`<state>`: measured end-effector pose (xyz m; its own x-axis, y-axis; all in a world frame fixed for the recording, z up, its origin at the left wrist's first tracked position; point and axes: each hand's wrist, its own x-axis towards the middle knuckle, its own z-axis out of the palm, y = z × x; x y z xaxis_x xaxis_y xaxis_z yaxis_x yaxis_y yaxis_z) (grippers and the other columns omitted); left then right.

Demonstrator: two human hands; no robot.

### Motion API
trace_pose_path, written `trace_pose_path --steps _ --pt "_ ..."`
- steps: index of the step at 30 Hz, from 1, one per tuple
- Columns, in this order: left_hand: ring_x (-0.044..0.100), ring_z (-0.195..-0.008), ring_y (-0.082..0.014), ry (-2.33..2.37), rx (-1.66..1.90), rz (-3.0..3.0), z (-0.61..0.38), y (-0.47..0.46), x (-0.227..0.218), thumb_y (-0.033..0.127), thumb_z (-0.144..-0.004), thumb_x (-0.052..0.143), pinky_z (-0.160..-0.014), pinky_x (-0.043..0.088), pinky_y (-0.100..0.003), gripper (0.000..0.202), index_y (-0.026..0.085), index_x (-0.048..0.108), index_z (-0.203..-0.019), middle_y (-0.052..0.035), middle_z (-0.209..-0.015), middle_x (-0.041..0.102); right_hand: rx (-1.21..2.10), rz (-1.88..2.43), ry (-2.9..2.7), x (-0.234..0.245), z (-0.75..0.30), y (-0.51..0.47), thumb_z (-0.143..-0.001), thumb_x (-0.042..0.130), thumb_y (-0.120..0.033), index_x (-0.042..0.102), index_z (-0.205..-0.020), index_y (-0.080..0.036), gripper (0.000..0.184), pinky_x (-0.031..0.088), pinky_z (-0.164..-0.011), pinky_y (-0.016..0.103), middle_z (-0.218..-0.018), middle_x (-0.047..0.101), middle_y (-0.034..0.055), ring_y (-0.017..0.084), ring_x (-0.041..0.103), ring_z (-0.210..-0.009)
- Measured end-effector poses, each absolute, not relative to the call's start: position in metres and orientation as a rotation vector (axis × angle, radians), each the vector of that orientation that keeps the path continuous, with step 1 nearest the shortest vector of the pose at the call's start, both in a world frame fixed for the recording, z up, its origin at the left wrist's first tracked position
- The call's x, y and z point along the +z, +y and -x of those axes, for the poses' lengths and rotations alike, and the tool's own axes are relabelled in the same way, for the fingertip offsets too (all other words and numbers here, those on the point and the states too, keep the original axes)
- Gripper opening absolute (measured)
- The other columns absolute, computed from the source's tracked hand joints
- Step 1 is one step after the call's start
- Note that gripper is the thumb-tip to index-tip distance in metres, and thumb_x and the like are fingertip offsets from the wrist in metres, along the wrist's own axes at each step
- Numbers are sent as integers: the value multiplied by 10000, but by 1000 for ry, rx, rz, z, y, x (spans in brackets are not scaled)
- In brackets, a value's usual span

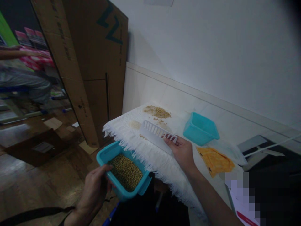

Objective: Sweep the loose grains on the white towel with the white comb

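Observation:
My left hand (95, 185) is closed on the rim of a turquoise plastic bin (119, 196), thumb over the near-left edge. Soybeans (127, 172) lie in the bin, which is tilted just below the table's fringed edge. My right hand (182, 153) grips one end of a white plastic plate (154, 136) with a row of slots along its upper side. The plate's lower edge is close to the white fringed cloth (164, 161); I cannot tell whether it touches. Behind it, a loose heap of soybeans (160, 112) is spread on the cloth, with a few scattered nearer the plate.
A second turquoise bin (202, 128) stands by the wall, beside an orange cloth (216, 160) and a clear plastic bag (236, 150). A tall cardboard box (94, 62) rises at the left. Beyond it, another person's arm (21, 54) rests over a pink checked cloth.

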<state>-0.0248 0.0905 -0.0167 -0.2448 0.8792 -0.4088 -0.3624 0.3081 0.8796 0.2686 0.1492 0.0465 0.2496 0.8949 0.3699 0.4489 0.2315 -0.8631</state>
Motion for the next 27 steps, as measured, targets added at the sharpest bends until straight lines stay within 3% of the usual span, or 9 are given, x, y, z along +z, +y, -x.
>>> trace_pose_path --steps 8,12,27 --pt "448 -266 -125 1338 1297 -526 26 90 -19 500 -539 824 -320 317 -251 368 239 647 -351 -61 -345 577 546 1384 -1423 51 -266 148 -862 866 -526 946 -961 -207 344 697 -744 414 -935 923 103 326 875 -832" --pt "446 -274 -123 1331 1292 -525 27 91 -20 502 -553 829 -322 321 -249 374 238 651 -357 -52 -350 578 551 1379 -1443 51 -268 148 -885 876 -514 953 -1018 -218 334 711 -803 427 -1001 929 104 336 890 -902" --pt "437 -261 -120 1340 1295 -513 25 92 -19 509 -541 813 -321 315 -251 380 245 625 -343 -42 -338 564 581 1360 -1367 45 -266 148 -839 918 -577 947 -982 -223 383 714 -761 426 -963 927 100 331 886 -843"
